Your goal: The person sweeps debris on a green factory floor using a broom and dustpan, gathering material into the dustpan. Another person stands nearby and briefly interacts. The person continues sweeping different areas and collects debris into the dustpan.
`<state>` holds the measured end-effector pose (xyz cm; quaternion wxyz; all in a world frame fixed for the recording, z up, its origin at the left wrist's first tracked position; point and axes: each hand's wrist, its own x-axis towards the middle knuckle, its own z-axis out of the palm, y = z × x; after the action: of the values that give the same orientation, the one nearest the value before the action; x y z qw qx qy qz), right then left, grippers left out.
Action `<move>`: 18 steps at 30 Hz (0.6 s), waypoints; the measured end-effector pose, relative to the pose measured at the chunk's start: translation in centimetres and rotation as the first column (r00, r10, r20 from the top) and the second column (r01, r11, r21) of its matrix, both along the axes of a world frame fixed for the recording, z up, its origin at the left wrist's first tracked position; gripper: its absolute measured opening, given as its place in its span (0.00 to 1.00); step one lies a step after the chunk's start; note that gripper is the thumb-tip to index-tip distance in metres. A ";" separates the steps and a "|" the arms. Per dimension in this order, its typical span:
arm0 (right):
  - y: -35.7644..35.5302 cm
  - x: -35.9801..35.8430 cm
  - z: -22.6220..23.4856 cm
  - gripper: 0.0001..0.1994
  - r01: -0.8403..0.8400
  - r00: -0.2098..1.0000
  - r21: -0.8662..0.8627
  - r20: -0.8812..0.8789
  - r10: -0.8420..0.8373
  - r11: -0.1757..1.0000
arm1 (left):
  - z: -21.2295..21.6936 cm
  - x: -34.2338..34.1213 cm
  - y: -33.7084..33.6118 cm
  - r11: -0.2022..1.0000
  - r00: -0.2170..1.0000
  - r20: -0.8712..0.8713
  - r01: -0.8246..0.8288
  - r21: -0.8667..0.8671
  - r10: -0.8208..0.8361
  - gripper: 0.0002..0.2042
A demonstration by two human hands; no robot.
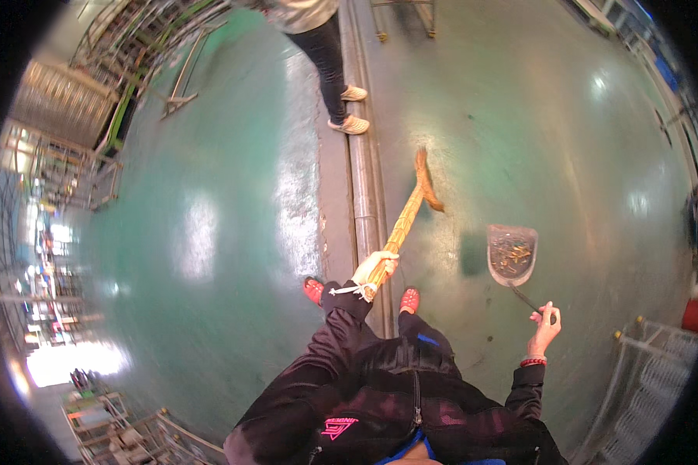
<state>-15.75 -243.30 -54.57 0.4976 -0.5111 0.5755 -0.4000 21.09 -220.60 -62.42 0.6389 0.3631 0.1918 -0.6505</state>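
Observation:
My left hand (374, 267) is wrapped round the upper end of a broom (402, 226) with a pale yellow bound handle and a white string tied at its top. The broom slants away from me, and its brown bristle head (425, 184) is at or just above the green floor. Off to the right, my right hand (545, 324) grips the dark thin handle of a dustpan (512, 254). Small brownish and yellowish bits of litter (515, 249) lie inside the pan. The broom head is apart from the dustpan, to its upper left.
A dark metal strip (362, 186) runs along the floor between my red shoes (410, 299). Another person (329, 62) in dark trousers stands on it ahead. Metal racks (70, 167) line the left side; a wheeled rack (647, 387) stands at lower right.

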 end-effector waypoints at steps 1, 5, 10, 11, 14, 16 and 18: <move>0.1 -1.9 -0.2 0.13 0.071 0.997 0.013 0.006 -0.071 0.997 | 0.9 -1.0 -0.3 0.998 0.998 0.050 0.040 0.053 -0.043 0.07; 2.2 -8.3 -0.7 0.13 0.267 0.963 -0.047 0.027 -0.266 0.962 | 1.5 -2.7 0.1 0.972 0.847 0.496 0.090 0.219 -0.190 0.11; 7.4 -12.8 -0.2 0.12 0.523 0.851 0.012 0.047 -0.523 0.852 | -5.2 0.6 -2.4 0.927 0.854 0.442 0.115 0.356 -0.276 0.05; 8.4 -13.2 0.1 0.12 0.583 0.811 0.026 0.036 -0.584 0.812 | -7.1 1.2 -4.4 0.917 0.900 0.340 0.136 0.374 -0.272 0.06; 11.4 -14.2 0.7 0.13 0.644 0.765 0.010 0.021 -0.644 0.765 | -10.9 0.3 -11.1 0.842 0.691 0.483 0.412 0.349 -0.538 0.06; 12.6 -14.5 0.5 0.14 0.735 0.678 0.034 -0.022 -0.735 0.677 | -12.1 -2.6 -14.7 0.696 0.156 0.754 0.536 0.477 -0.638 0.06; 13.4 -14.7 -0.3 0.15 0.809 0.587 0.039 -0.070 -0.806 0.586 | -12.3 -3.3 -16.9 0.711 0.361 0.632 0.520 0.474 -0.686 0.06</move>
<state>-30.46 -229.90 -54.89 0.2657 -0.1862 0.7687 -0.5512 17.74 -237.47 -74.70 0.3314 0.7088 -0.1876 -0.5938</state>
